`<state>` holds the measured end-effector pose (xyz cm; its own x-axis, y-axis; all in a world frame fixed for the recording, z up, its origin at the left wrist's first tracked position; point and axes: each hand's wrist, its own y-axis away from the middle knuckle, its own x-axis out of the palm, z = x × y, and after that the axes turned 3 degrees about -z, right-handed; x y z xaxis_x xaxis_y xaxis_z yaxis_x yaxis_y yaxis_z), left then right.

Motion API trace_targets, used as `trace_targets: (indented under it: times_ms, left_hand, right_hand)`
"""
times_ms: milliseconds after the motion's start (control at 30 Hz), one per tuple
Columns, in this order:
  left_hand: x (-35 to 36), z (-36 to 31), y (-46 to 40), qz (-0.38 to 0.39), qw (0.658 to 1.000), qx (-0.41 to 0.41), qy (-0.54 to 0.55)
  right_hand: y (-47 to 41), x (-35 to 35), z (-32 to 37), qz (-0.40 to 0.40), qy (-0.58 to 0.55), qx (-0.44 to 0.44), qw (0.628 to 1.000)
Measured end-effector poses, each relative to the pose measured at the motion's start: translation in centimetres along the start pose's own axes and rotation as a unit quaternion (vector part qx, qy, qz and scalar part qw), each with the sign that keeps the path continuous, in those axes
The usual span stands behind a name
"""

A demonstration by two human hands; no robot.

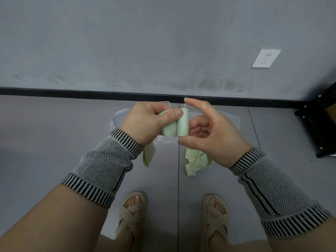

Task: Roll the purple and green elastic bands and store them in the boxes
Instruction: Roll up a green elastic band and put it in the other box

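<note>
Left hand [145, 120]: fingers and thumb curled round the green elastic band [174, 125], held in the air above the floor [54, 133]. Band: partly rolled, roll axis upright, pointing toward the wall; loose tail hangs below the left wrist, more slack heaped on the floor under the right hand. Right hand [212, 131]: half open, thumb tip touching the roll's near end, forefinger raised clear. Clear boxes [120, 117]: on the floor, largely hidden behind both hands; contents indiscernible.
</note>
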<state>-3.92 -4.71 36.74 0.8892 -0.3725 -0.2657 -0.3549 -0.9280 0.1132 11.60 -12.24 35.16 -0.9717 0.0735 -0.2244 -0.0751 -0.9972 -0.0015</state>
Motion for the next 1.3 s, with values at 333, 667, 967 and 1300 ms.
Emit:
trace_targets:
  times_ms: [333, 667, 967, 1300]
  left_hand:
    - [-1.0, 0.3, -0.1, 0.071, 0.983, 0.025, -0.167]
    - [-0.8, 0.1, 0.1, 0.027, 0.981, 0.086, -0.173]
    - [0.7, 0.3, 0.1, -0.007, 0.993, 0.057, -0.103]
    - [0.0, 0.5, -0.3, 0.003, 1.000, -0.015, -0.004]
  right_hand:
    - [0.0, -0.6, 0.3, 0.026, 0.004, -0.007, 1.000]
    - [-0.3, -0.6, 0.2, 0.007, 0.024, -0.013, 1.000]
    - [-0.3, 0.5, 0.0, -0.046, 0.208, -0.061, 0.975]
    - [-0.3, 0.0, 0.0, -0.007, 0.000, 0.006, 1.000]
